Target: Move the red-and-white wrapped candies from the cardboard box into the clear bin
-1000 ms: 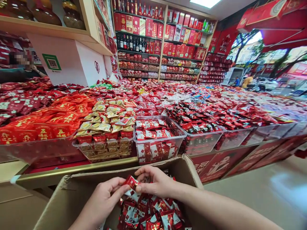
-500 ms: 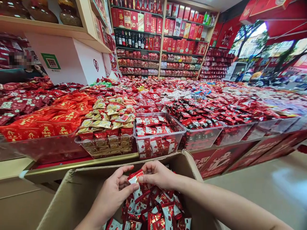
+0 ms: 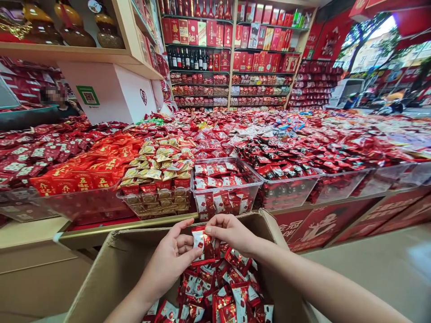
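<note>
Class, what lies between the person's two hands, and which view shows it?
One red-and-white packet lies between the left hand and right hand, above loose packets in the cardboard box; the head view shows it.

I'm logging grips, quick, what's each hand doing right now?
Left hand: holding a small red-and-white packet at its left side.
Right hand: pinching the same packet near its top.

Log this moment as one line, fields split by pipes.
Left hand: holding red-and-white packet | right hand: pinching same packet | below: loose packets in cardboard box | beyond box: clear bin of packets
</note>
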Tool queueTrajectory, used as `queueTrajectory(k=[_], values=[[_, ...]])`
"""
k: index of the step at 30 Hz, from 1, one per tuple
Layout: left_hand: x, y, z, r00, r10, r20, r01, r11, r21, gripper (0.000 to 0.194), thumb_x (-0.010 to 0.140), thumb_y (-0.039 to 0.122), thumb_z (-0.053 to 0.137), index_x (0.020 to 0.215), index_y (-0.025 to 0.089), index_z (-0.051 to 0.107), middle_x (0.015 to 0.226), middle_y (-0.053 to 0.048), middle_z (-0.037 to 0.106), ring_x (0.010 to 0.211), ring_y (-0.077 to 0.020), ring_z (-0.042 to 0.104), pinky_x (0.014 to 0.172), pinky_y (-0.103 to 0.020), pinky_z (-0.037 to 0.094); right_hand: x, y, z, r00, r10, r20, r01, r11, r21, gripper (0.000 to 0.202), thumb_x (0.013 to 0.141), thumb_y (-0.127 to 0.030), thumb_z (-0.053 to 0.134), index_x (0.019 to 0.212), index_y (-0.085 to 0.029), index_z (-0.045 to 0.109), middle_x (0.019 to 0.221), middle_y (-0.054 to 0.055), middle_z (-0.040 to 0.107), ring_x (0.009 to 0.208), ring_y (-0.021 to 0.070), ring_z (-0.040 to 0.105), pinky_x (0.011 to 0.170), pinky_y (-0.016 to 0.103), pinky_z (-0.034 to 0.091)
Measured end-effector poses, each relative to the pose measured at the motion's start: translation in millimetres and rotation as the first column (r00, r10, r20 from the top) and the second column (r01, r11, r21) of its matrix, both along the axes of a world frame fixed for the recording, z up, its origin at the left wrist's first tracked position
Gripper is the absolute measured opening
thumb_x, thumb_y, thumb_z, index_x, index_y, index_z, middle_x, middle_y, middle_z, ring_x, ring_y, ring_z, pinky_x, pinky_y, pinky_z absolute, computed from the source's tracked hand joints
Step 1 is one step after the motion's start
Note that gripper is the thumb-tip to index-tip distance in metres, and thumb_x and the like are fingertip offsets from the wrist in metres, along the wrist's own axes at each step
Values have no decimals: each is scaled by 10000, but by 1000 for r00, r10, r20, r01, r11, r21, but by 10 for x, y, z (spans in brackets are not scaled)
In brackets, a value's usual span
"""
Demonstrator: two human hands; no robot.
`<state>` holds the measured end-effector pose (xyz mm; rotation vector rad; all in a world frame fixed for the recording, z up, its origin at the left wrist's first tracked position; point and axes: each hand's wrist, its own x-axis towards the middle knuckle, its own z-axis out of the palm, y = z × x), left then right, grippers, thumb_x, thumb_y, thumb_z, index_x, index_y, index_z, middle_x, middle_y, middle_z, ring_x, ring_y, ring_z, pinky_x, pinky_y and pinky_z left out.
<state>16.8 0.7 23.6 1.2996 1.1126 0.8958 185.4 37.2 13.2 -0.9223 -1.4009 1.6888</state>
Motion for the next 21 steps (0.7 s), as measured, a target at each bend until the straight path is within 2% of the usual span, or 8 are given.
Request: queueTrajectory(k=[4, 6, 8, 10, 11, 14, 16, 21], values=[[-70, -22, 182, 981, -1, -193, 33, 987, 159, 396, 758, 278, 547, 1130, 263, 412, 869, 15, 634, 800, -127, 581, 737, -238, 450, 239, -43, 275, 982, -67, 177, 0, 935, 354, 199, 722, -340, 573, 731, -142, 552, 581, -28, 522, 503, 68, 472, 472, 197, 385], [-79, 9, 449, 942, 119, -314, 3, 932, 363, 308, 762, 312, 537, 1065, 278, 491, 987, 7, 633, 883, -144, 576, 796, -240, 434, 459, -25, 575, 956, -218, 194, 65, 808, 586, 137, 759, -284, 534, 766, -151, 565, 656, -10, 558, 589, 82, 503, 544, 207, 407], [-19, 122, 792, 863, 273, -426, 39, 804, 594, 253, 737, 313, 564, 988, 282, 565, 994, 20, 637, 899, -152, 570, 813, -223, 416, 696, 51, 908, 896, -413, 162, 149, 623, 768, 107, 764, -245, 525, 794, -152, 568, 728, 8, 581, 660, 94, 524, 611, 221, 419], [121, 336, 1113, 783, 295, -548, 217, 696, 685, 207, 757, 304, 527, 944, 264, 606, 977, 15, 646, 890, -154, 570, 796, -221, 410, 891, 190, 1180, 781, -596, 187, 134, 453, 881, 98, 761, -209, 516, 816, -152, 574, 731, 11, 588, 652, 97, 521, 616, 230, 408], [217, 475, 1237, 725, 267, -636, 338, 667, 665, 209, 764, 299, 508, 931, 246, 622, 949, 7, 660, 869, -152, 577, 774, -221, 411, 960, 275, 1271, 715, -655, 245, 66, 412, 909, 95, 755, -188, 513, 811, -152, 581, 720, 12, 593, 641, 100, 518, 613, 235, 400], [538, 923, 1410, 417, 99, -904, 635, 680, 367, 263, 764, 254, 458, 936, 191, 646, 906, -32, 688, 806, -158, 596, 708, -236, 416, 1052, 527, 1359, 543, -671, 505, -207, 476, 855, 99, 726, -141, 513, 759, -155, 605, 680, 15, 610, 629, 110, 521, 604, 238, 383], [724, 1169, 1396, 301, 0, -954, 705, 674, 222, 217, 691, 219, 532, 840, 203, 689, 810, -19, 711, 716, -154, 608, 639, -226, 412, 1050, 649, 1329, 477, -602, 641, -317, 562, 764, 114, 704, -119, 516, 750, -162, 612, 682, 17, 621, 638, 113, 528, 593, 226, 379], [953, 1427, 1292, 153, -140, -978, 734, 679, 17, 146, 550, 214, 643, 675, 217, 718, 587, 6, 693, 517, -136, 557, 468, -211, 346, 983, 782, 1311, 387, -378, 841, -438, 727, 528, 137, 636, -91, 555, 735, -158, 621, 689, 18, 631, 610, 111, 529, 529, 203, 363]])
